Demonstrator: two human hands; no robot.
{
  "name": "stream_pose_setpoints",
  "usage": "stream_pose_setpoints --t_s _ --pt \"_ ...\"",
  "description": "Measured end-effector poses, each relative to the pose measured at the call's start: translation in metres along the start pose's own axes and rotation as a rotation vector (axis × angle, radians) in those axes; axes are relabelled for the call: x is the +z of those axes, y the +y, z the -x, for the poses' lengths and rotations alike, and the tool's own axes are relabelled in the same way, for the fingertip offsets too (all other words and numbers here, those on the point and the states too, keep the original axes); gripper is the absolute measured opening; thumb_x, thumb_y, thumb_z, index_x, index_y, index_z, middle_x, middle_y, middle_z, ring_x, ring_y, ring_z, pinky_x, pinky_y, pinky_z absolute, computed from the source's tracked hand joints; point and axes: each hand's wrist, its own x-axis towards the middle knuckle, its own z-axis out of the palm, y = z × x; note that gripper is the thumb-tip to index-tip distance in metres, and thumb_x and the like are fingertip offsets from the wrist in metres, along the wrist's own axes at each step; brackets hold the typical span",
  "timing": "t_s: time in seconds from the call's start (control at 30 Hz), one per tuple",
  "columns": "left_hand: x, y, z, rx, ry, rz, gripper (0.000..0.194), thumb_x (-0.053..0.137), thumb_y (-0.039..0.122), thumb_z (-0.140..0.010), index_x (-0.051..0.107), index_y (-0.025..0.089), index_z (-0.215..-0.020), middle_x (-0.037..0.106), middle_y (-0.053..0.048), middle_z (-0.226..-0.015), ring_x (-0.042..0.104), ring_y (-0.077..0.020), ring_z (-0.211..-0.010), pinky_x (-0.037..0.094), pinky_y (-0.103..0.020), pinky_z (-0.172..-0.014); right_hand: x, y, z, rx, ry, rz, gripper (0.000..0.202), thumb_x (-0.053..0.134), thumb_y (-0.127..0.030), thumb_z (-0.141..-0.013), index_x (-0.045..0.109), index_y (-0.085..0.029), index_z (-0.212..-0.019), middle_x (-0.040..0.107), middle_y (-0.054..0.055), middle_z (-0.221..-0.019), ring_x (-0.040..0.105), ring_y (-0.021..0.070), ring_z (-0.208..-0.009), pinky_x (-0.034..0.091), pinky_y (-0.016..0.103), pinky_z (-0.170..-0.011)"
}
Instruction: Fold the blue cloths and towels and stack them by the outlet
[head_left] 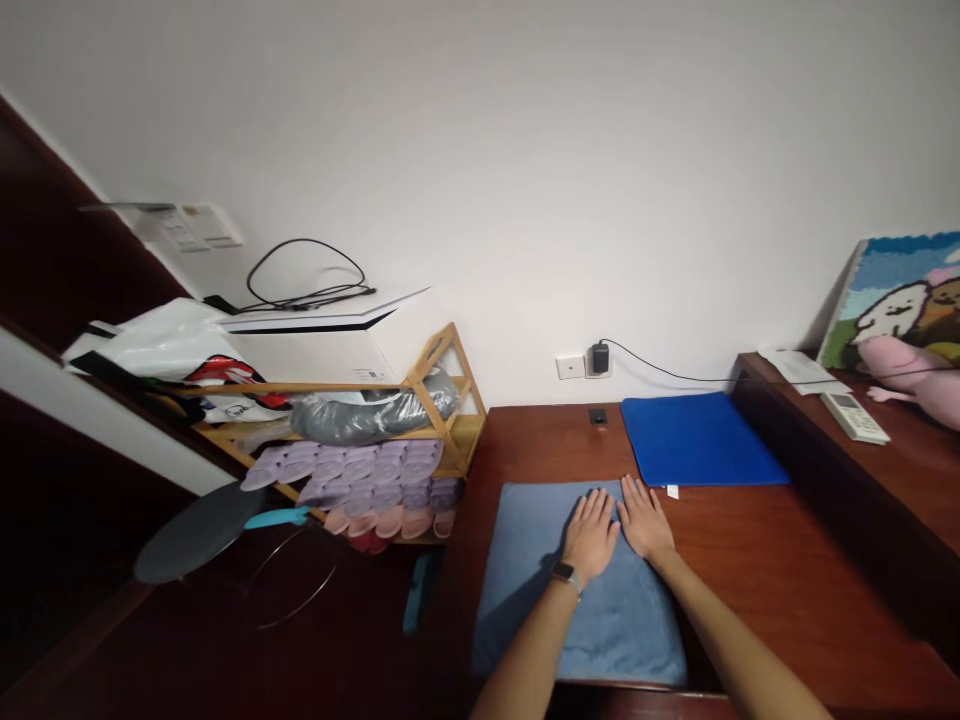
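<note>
A greyish-blue square cloth piece (525, 570), perhaps a cushion cover, lies spread on the brown wooden desk (780, 570). My left hand (591, 535) rests flat on its upper middle, fingers stretched out, with a watch on the wrist. Close beside it, my right hand (645, 520) lies flat at the cloth's upper right edge, fingers stretched forward. The thumbs nearly meet. Beyond the right hand is a bright blue flat pad (701, 440) with a small white tag (673, 492) at its near edge.
On the left stands a wooden rack (461, 400) with several slippers (375, 490) and a white box (337, 340). A black plug (600, 357) sits in the wall, its cable running right. A raised shelf on the right holds a remote control (855, 415) and a pink plush toy (911, 375).
</note>
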Motion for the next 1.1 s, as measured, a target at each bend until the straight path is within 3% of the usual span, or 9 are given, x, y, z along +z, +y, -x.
stream_pose_setpoints --t_s 0.13,0.37,0.47,0.57,0.67,0.8,0.9,1.0,1.1 --pt "0.014 -0.016 -0.021 -0.108 0.006 -0.004 0.061 0.029 0.048 -0.11 0.038 0.024 -0.165 0.041 -0.007 -0.169 0.032 -0.0249 -0.159 0.028 -0.05 -0.131 0.007 0.004 -0.002 0.002 0.009 0.027 0.068 0.018 -0.041 -0.107 0.027 -0.013 -0.168 0.027 0.006 -0.174 0.018 0.0217 -0.163 0.012 0.045 -0.132" --pt "-0.037 -0.165 0.056 -0.327 0.036 -0.178 0.06 0.028 0.038 -0.108 0.037 0.021 -0.165 0.046 -0.01 -0.166 0.04 -0.0289 -0.156 0.033 -0.055 -0.127 0.01 0.003 -0.001 0.023 0.015 0.024 0.07 0.015 -0.045 -0.107 0.025 -0.014 -0.169 0.027 0.006 -0.175 0.019 0.0218 -0.163 0.011 0.045 -0.132" --pt "-0.06 -0.193 0.076 -0.313 0.032 -0.18 0.058 0.029 0.036 -0.108 0.041 0.021 -0.162 0.051 -0.009 -0.163 0.042 -0.0271 -0.154 0.033 -0.053 -0.127 0.0 0.0 -0.003 0.039 -0.013 0.028 0.069 0.014 -0.043 -0.107 0.023 -0.014 -0.169 0.026 0.006 -0.175 0.019 0.0217 -0.163 0.01 0.044 -0.132" --pt "-0.072 -0.181 0.087 -0.325 0.053 -0.18 0.059 0.027 0.034 -0.108 0.038 0.017 -0.163 0.05 -0.012 -0.164 0.04 -0.0273 -0.155 0.032 -0.053 -0.128 -0.019 -0.006 -0.003 0.057 -0.074 0.027 0.069 0.016 -0.043 -0.107 0.023 -0.011 -0.169 0.025 0.007 -0.175 0.017 0.0224 -0.163 0.011 0.044 -0.132" --pt "-0.072 -0.141 0.113 -0.303 0.106 -0.161 0.058 0.025 0.034 -0.11 0.039 0.016 -0.163 0.044 -0.012 -0.168 0.035 -0.0266 -0.158 0.03 -0.052 -0.129 -0.035 -0.01 0.019 0.069 -0.04 0.025 0.068 0.014 -0.04 -0.108 0.02 -0.01 -0.169 0.02 0.008 -0.176 0.016 0.0221 -0.164 0.011 0.044 -0.132" --pt "-0.058 -0.074 0.171 -0.195 0.12 -0.117 0.055 0.029 0.037 -0.111 0.039 0.025 -0.164 0.04 -0.005 -0.17 0.033 -0.0241 -0.159 0.032 -0.05 -0.13 -0.029 -0.012 0.097 -0.009 0.107 0.017 0.067 0.011 -0.042 -0.109 0.023 -0.017 -0.17 0.022 0.003 -0.176 0.011 0.0206 -0.164 0.007 0.045 -0.133" --pt "-0.045 -0.041 0.203 -0.145 0.066 -0.107 0.057 0.032 0.04 -0.111 0.031 0.028 -0.167 0.035 -0.003 -0.173 0.032 -0.0238 -0.159 0.032 -0.048 -0.13 -0.008 -0.013 0.159 -0.045 0.078 0.007 0.068 0.015 -0.048 -0.109 0.025 -0.019 -0.169 0.028 0.002 -0.175 0.016 0.0219 -0.164 0.011 0.046 -0.133" --pt "-0.04 -0.037 0.219 -0.129 0.05 -0.125 0.063 0.036 0.043 -0.111 0.022 0.027 -0.17 0.036 -0.005 -0.172 0.035 -0.0249 -0.158 0.034 -0.049 -0.129 0.009 -0.014 0.189 -0.05 0.038 0.003 0.069 0.019 -0.051 -0.108 0.028 -0.019 -0.169 0.031 0.004 -0.173 0.022 0.0235 -0.162 0.017 0.047 -0.132" --pt "-0.043 -0.055 0.234 -0.161 0.093 -0.171 0.067 0.038 0.042 -0.111 0.014 0.024 -0.171 0.04 -0.009 -0.17 0.04 -0.0252 -0.156 0.039 -0.049 -0.125 0.015 -0.015 0.191 -0.043 0.048 0.005 0.07 0.019 -0.052 -0.108 0.03 -0.017 -0.167 0.031 0.006 -0.173 0.024 0.0245 -0.162 0.02 0.048 -0.132"
